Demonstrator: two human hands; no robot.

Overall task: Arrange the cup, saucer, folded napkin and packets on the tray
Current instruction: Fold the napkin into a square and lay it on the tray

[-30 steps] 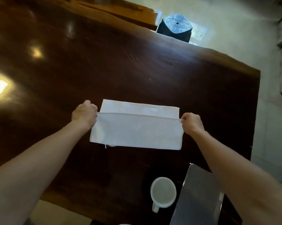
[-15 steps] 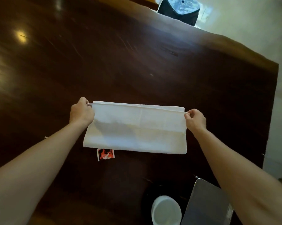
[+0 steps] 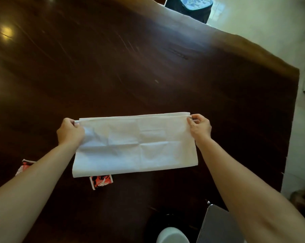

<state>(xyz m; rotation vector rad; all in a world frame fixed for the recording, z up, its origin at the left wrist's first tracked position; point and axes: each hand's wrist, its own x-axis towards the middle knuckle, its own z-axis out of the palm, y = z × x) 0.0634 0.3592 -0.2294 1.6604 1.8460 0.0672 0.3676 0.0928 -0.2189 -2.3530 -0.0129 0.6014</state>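
One white napkin lies on the one dark counter, held by two hands, left and right. Two red packets show, along with one white cup and one grey tray.

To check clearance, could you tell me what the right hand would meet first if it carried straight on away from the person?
Only bare table lies beyond the right hand; the way looks free up to the far edge.

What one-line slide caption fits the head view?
Both hands, left hand and right hand, pinch a white napkin mid-fold over the dark table.
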